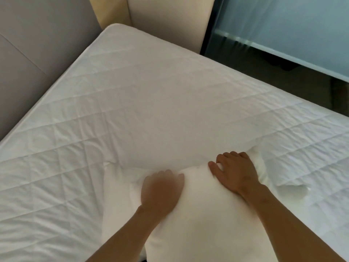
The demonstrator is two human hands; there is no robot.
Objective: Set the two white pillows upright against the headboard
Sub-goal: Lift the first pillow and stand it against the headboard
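Note:
A white pillow [204,214] lies near the bottom middle of the view on the quilted white mattress [151,103]. A second white pillow [117,195] shows beneath it, sticking out to the left and right. My left hand [160,190] rests on the top pillow's far edge, fingers curled over it and blurred. My right hand [236,171] grips the same pillow's far right corner. The grey padded headboard [37,53] stands along the left side, far from both pillows.
A beige upholstered panel [166,17] rises beyond the mattress's far corner. Dark floor [264,72] runs along the bed's right side, with a pale blue glass wall [292,21] behind it.

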